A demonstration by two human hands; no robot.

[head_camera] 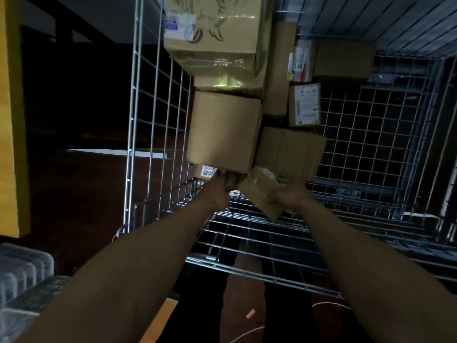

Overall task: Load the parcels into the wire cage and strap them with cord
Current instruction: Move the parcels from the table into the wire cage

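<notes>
I look down into a wire cage (385, 134) with several cardboard parcels stacked along its left side. Both arms reach over the near rail. My right hand (290, 194) grips a small tape-wrapped parcel (259, 191), tilted, low in the cage near the front. My left hand (217, 191) is closed on a dark small item beside that parcel, under a plain brown box (222, 129); what it holds is unclear. A large printed box (217, 38) lies at the back left. A thin cord (331, 304) lies on the floor outside the cage.
The cage's right half shows bare wire mesh floor. A labelled small box (304, 105) and a flat parcel (294, 149) sit mid-cage. A yellow panel (10, 120) stands far left, a grey ribbed crate (22, 273) at the lower left. A pink scrap (250, 313) lies on the floor.
</notes>
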